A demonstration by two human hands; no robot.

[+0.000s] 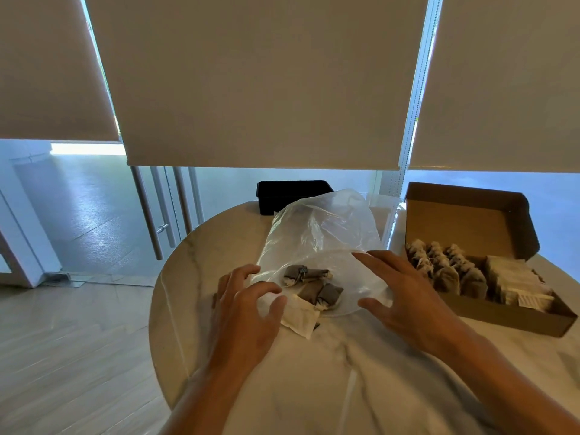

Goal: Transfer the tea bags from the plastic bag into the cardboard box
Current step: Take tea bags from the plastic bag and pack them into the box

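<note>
Left hand: the left hand (248, 306), lower centre of the frame, has its fingers curled over the near-left edge of the crumpled clear plastic bag (317, 237); the fingertips touch the film and a flat white paper sachet (301, 317) at the bag's mouth, but whether they pinch either cannot be told.
Right hand: the right hand (405, 296), just right of centre, is spread with straight fingers resting on the bag's right side; it holds nothing.
Task items: several brown tea bags (314, 285) lie inside the bag near its mouth, at frame centre, between the two hands.
Destination: the open brown cardboard box (483, 313), at the right of the frame, already holds rows of tea bags and pale paper packets; its lid stands upright behind.
Support: both rest on a round pale marble-patterned table (329, 372).
Step in hand (judged): opening the bag's mouth to reach the remaining tea bags.
Advice: pin the film with one hand and draw the tea bags out by their bodies, since strings may tangle.
Hard to make out: the count of tea bags left, blurred through the film; whether the white sachet lies in or out of the bag.
Partly hidden: a black box (292, 193) behind the bag, upper centre.
</note>
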